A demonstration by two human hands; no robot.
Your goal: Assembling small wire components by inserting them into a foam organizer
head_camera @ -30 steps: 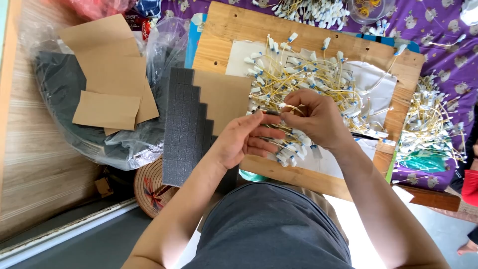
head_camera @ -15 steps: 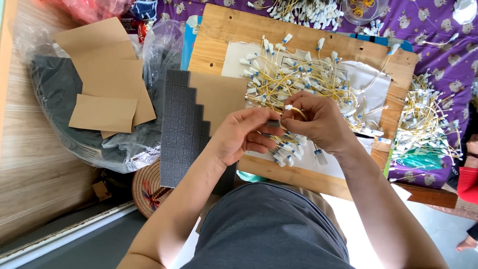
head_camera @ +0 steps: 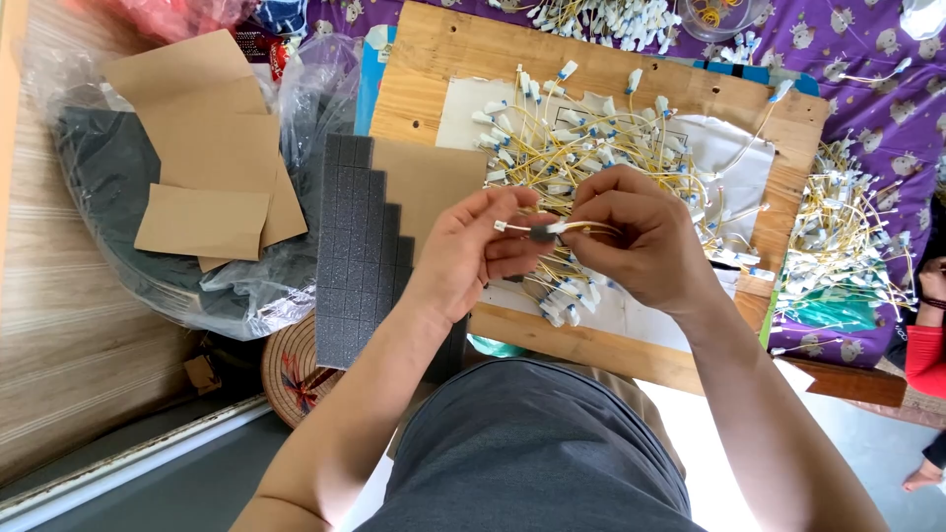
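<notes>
A small dark foam block (head_camera: 543, 232) sat between the two hands, raised just above the wooden board (head_camera: 434, 59), with a yellow wire (head_camera: 512, 228) and its white plug poking out to the left. The left hand (head_camera: 473, 251) pinched the block from one side, fingers curled shut around it. The right hand (head_camera: 636, 236) closed on the other side, fingertips gripping the wire where it met the block, though the exact hold was partly hidden.

Under the hands, a loose heap of yellow wires (head_camera: 591, 148) with white plugs lay on white paper (head_camera: 739, 163) on the board. More of them lay piled on the purple cloth (head_camera: 867, 79) to the right.

Left of the board lay a strip of dark foam squares (head_camera: 355, 256). Further left, a clear plastic bag (head_camera: 227, 296) held dark sheets, with brown cardboard pieces (head_camera: 202, 148) resting on top.
</notes>
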